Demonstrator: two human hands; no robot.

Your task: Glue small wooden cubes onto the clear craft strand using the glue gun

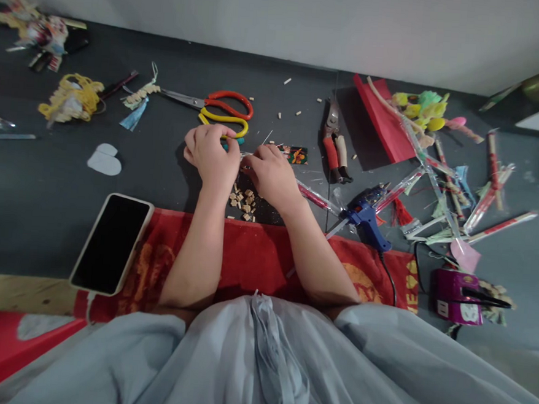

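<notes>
My left hand (215,157) and my right hand (272,174) are close together over the dark table, fingers curled in a pinch. Something small and pale sits between their fingertips, too hidden to name. By my left fingers lies a teal item (233,142), just below the scissors (214,104) with orange and yellow handles. Past my right fingers shows a dark floral-patterned strip (295,154). Below my hands is a small pile of tan wooden bits (246,203). To the right lie hand cutters (332,142) with red and whitish grips.
A blue glue gun (367,215) lies right, its cord running over a red towel (252,250). A phone (112,243) is at left, near a paper heart (105,160) and yellow yarn (71,99). Red paper (383,121), wrapped sticks and a purple power strip (459,297) are at right.
</notes>
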